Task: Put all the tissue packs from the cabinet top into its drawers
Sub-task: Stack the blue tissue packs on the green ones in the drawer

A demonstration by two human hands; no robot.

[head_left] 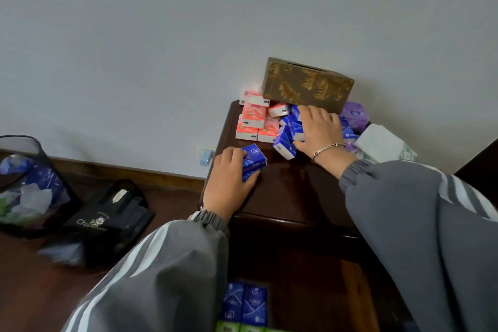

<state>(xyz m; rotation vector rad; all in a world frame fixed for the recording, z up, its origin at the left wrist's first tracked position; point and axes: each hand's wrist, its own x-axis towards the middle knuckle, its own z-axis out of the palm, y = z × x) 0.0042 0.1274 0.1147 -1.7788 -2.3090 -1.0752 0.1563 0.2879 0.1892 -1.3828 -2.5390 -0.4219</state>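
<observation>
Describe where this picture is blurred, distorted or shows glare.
Head view: the wide-angle lens slants the baseboard; the mesh waste bin and black bag at the left edge are smeared; the dark cabinet top carries a soft sheen; the blue tissue pack in the left hand is fairly sharp.

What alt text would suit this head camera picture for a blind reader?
A left hand grips a blue tissue pack on a dark cabinet top; the right hand rests on more blue packs by a gold tissue box.
</observation>
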